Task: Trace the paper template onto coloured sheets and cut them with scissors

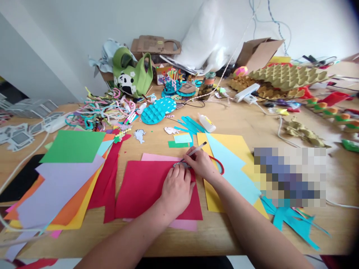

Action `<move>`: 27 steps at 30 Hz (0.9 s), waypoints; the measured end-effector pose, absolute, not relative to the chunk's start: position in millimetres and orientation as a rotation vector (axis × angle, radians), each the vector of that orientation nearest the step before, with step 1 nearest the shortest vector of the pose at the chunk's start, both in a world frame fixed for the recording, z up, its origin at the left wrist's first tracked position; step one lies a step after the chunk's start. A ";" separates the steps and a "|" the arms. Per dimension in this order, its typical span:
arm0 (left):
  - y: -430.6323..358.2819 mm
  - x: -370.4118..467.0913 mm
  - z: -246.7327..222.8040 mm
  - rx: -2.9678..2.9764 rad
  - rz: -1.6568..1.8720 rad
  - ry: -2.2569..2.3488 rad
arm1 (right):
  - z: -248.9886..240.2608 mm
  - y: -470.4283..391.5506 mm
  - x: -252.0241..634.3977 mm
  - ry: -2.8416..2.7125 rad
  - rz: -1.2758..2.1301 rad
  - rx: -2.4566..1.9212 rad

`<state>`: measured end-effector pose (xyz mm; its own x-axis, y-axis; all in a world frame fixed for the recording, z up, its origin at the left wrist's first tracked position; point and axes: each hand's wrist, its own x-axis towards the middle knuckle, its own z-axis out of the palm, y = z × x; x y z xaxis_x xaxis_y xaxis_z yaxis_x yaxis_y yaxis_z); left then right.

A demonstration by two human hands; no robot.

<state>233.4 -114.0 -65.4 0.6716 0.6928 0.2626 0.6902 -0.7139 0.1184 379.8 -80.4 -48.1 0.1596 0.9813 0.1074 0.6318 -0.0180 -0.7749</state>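
My right hand (pixel 200 162) is closed around a pen (pixel 198 148), light-coloured with a dark end, its tip down by a small grey-blue paper cutout (pixel 176 163). That cutout lies near the top edge of a red sheet (pixel 143 190). With its fingers laid flat, my left hand (pixel 178 186) presses on the cutout and covers much of it. Pink paper (pixel 157 157) peeks out from beneath the red sheet. Beside my right wrist shows a red loop (pixel 221 164), perhaps a scissors handle, the rest hidden. Fish cutouts (pixel 139 136) lie farther back.
Coloured sheets (pixel 71 145) are stacked at left, with yellow paper (pixel 210 186) and light blue paper (pixel 230 160) at right. Behind stand a glue bottle (pixel 206 122), blue decorated discs (pixel 153 113), pipe cleaners (pixel 103 108) and a green panda bag (pixel 134 74). Egg cartons (pixel 288 76) fill the back right.
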 end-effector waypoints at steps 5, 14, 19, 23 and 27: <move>-114.0 234.0 -64.6 2.877 0.424 1.200 | -50.3 -80.9 382.1 -1.512 0.639 -1.731; -114.0 233.6 -62.8 2.899 0.402 1.211 | -54.2 -82.0 387.6 -1.499 0.609 -1.742; -113.6 233.5 -62.8 2.872 0.406 1.205 | -52.7 -82.4 387.3 -1.500 0.606 -1.754; -113.0 233.9 -62.9 2.876 0.410 1.201 | -54.7 -82.2 388.1 -1.508 0.598 -1.734; -112.4 234.4 -62.2 2.884 0.406 1.203 | -57.3 -82.4 389.5 -1.509 0.596 -1.720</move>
